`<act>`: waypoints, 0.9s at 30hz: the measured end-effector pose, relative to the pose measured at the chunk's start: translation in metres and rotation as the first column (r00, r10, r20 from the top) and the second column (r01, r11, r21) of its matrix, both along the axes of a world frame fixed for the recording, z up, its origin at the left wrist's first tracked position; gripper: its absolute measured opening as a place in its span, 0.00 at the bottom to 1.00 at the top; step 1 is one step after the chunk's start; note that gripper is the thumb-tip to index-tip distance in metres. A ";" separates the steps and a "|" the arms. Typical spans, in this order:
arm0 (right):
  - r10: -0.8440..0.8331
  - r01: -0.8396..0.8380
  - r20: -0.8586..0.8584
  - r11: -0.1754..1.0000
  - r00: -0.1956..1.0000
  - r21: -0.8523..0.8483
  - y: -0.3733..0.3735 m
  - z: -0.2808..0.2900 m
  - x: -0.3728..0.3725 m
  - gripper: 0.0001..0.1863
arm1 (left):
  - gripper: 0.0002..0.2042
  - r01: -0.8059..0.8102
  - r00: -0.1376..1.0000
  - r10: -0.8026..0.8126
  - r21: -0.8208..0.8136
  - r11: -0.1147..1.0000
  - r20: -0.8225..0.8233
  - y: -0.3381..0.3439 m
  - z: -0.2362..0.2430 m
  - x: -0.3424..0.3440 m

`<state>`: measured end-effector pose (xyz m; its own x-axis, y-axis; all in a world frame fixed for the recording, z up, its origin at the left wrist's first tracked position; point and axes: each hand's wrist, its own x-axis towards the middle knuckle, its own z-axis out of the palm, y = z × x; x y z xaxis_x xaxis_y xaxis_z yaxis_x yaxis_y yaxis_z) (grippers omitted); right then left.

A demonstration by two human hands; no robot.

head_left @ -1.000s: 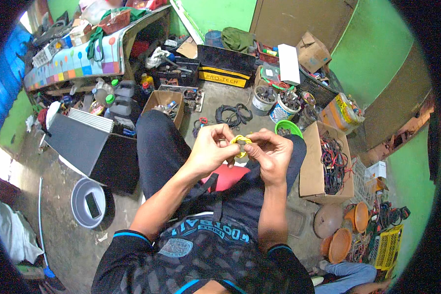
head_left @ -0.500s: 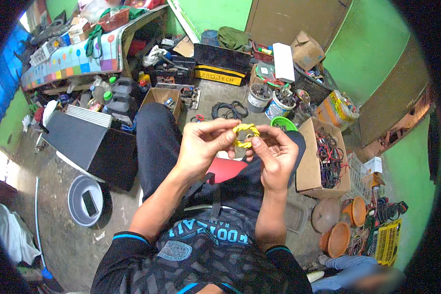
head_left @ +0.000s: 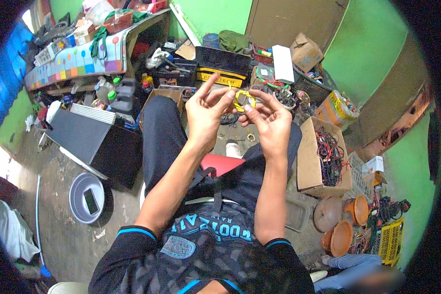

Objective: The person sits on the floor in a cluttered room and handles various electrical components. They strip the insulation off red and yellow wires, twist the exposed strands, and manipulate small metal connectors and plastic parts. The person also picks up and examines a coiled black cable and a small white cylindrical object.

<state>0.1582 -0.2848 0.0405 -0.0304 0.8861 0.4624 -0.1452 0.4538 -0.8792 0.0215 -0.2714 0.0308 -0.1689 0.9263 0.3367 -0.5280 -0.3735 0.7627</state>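
Note:
A thin yellow cord (head_left: 239, 107), wound into a small loop, is held up in front of my knees. My left hand (head_left: 206, 117) pinches the cord at the loop's left side between thumb and fingers, its index finger stretched upward. A short strand rises near those fingertips. On the other side, my right hand (head_left: 272, 122) grips the loop between thumb and fingers. Just below the loop a small brass-coloured ring (head_left: 250, 137) shows; whether it hangs from the cord I cannot tell.
An open carton of tangled cables (head_left: 330, 157) stands right of my knee. To the left are a black box (head_left: 90, 137) and a grey basin (head_left: 76, 193) with a phone. A black-and-yellow toolbox (head_left: 220, 76) lies ahead. A person in blue (head_left: 353, 267) is at lower right, near clay-coloured bowls (head_left: 340, 239).
Both hands have risen and moved farther from my body with the yellow loop. My left index finger has lifted off it, and a brass-coloured ring now shows below.

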 end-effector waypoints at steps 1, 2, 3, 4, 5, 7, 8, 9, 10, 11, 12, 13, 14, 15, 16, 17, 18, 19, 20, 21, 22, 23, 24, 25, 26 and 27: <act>-0.020 0.020 0.021 1.000 1.000 0.007 -0.003 -0.003 0.002 0.17 | 0.22 0.015 1.000 -0.015 -0.003 1.000 -0.016 -0.003 -0.004 0.000; -0.039 0.038 0.043 0.999 0.998 0.014 -0.004 -0.001 0.003 0.17 | 0.22 0.030 0.999 -0.030 -0.007 1.000 -0.032 -0.003 -0.004 0.000; -0.057 0.056 0.064 0.998 0.996 0.020 -0.003 0.001 0.004 0.17 | 0.22 0.045 0.998 -0.045 -0.011 0.999 -0.048 -0.002 -0.006 0.000; -0.046 0.045 0.022 0.998 0.999 0.051 0.000 0.003 0.002 0.16 | 0.22 0.078 0.996 -0.075 0.053 0.996 -0.045 0.004 -0.008 -0.001; -0.061 0.058 0.040 0.996 0.997 0.067 0.000 0.001 0.002 0.16 | 0.22 0.115 0.993 -0.113 0.060 0.992 -0.031 0.002 -0.014 -0.002; -0.073 0.071 0.059 0.997 0.996 0.038 -0.010 -0.006 0.002 0.16 | 0.22 0.119 0.992 -0.114 0.087 0.989 -0.052 -0.008 -0.025 -0.003; -0.054 0.053 0.028 0.998 0.998 0.031 -0.012 -0.009 0.001 0.16 | 0.22 0.124 0.991 -0.118 0.098 0.987 -0.059 -0.007 -0.031 -0.004; -0.033 0.032 0.026 0.999 0.999 0.041 -0.011 -0.011 0.000 0.17 | 0.22 0.144 0.989 -0.141 0.127 0.981 -0.034 -0.007 -0.033 -0.007; -0.052 0.051 0.054 0.998 0.997 0.023 -0.013 -0.013 -0.003 0.17 | 0.20 0.134 0.991 -0.134 0.138 0.981 -0.005 -0.007 -0.036 -0.008; -0.070 0.070 0.083 0.998 0.994 0.007 -0.014 -0.014 -0.005 0.17 | 0.19 0.123 0.991 -0.128 0.148 0.981 0.024 -0.007 -0.038 -0.009; -0.074 0.074 0.093 0.997 0.993 0.003 -0.014 -0.015 -0.007 0.17 | 0.19 0.122 0.992 -0.124 0.135 0.983 0.006 -0.007 -0.039 -0.010; -0.080 0.079 0.105 0.997 0.991 0.005 -0.014 -0.014 -0.008 0.16 | 0.18 0.121 0.993 -0.121 0.128 0.984 -0.010 -0.006 -0.036 -0.009; -0.084 0.084 0.116 0.996 0.990 0.007 -0.013 -0.013 -0.009 0.16 | 0.17 0.120 0.993 -0.117 0.120 0.986 -0.027 -0.005 -0.034 -0.009; -0.109 0.107 0.158 0.994 0.981 0.023 -0.015 -0.012 -0.010 0.16 | 0.17 0.105 0.993 -0.099 0.106 0.989 -0.065 -0.007 -0.034 -0.011; -0.139 0.133 0.198 0.990 0.970 0.043 -0.015 -0.014 -0.009 0.15 | 0.17 0.094 0.991 -0.084 0.094 0.991 -0.103 -0.007 -0.035 -0.012; -0.169 0.158 0.238 0.985 0.956 0.064 -0.015 -0.016 -0.008 0.14 | 0.17 0.081 0.988 -0.069 0.083 0.993 -0.141 -0.009 -0.034 -0.014; -0.136 0.125 0.181 0.990 0.974 0.071 -0.011 -0.022 -0.007 0.14 | 0.20 0.063 0.977 -0.056 0.026 0.998 -0.206 -0.010 -0.032 -0.016; -0.133 0.118 0.167 0.988 0.977 0.096 -0.011 -0.025 -0.007 0.14 | 0.23 0.022 0.980 -0.007 0.073 0.997 -0.200 -0.013 -0.030 -0.015; -0.129 0.110 0.153 0.986 0.980 0.122 -0.011 -0.026 -0.008 0.14 | 0.25 -0.019 0.980 0.041 0.118 0.993 -0.193 -0.016 -0.028 -0.013; -0.124 0.103 0.139 0.984 0.982 0.147 -0.011 -0.027 -0.009 0.14 | 0.28 -0.060 0.979 0.090 0.163 0.985 -0.183 -0.018 -0.026 -0.011; -0.117 0.105 0.099 0.987 0.988 0.124 -0.014 -0.027 -0.011 0.14 | 0.32 -0.031 0.999 0.041 0.247 0.968 -0.034 -0.021 -0.020 -0.008; -0.112 0.105 0.059 0.989 0.992 0.100 -0.018 -0.026 -0.012 0.14 | 0.32 0.003 0.995 0.017 0.203 0.979 -0.096 -0.020 -0.021 -0.010; -0.108 0.106 0.018 0.991 0.994 0.076 -0.021 -0.026 -0.013 0.14 | 0.32 0.036 0.988 -0.012 0.157 0.987 -0.155 -0.016 -0.024 -0.013; -0.160 0.155 0.032 0.982 0.987 0.109 -0.021 -0.029 -0.016 0.14 | 0.33 0.065 0.975 -0.040 0.111 0.992 -0.217 -0.015 -0.024 -0.016; -0.212 0.204 0.045 0.968 0.976 0.143 -0.019 -0.033 -0.019 0.14 | 0.27 0.022 0.989 -0.008 0.088 0.996 -0.148 -0.017 -0.021 -0.010; -0.266 0.252 0.055 0.951 0.962 0.177 -0.020 -0.036 -0.022 0.14 | 0.25 -0.018 0.978 0.034 0.078 0.997 -0.208 -0.016 -0.024 -0.011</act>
<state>0.1363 -0.3047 0.0045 0.1485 0.7787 0.6096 0.0622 0.6078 -0.7916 0.0106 -0.2877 0.0067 -0.1112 0.8932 0.4357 -0.3494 -0.4456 0.8243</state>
